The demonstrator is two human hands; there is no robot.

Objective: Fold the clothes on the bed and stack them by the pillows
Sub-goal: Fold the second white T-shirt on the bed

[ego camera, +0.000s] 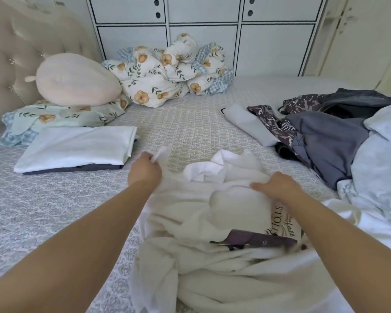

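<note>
The left hand (pixel 145 171) pinches an edge of the white garment (pixel 212 213), which lies crumpled at 6 o'clock on the bed (pixel 54 211); the right hand (pixel 278 186) grips a fold of it. A folded stack (pixel 77 147) sits at 10 o'clock beside the pillows (pixel 61 114), unfolded clothes (pixel 325 136) at 3 o'clock.

This is a bedroom in a home. A bed (pixel 190 123) with a patterned sheet fills the view, with a tufted headboard (pixel 16 53) at its left end, a floral pillow (pixel 61 118) just beside that headboard, and white wardrobe doors (pixel 203 30) behind the bed.
</note>
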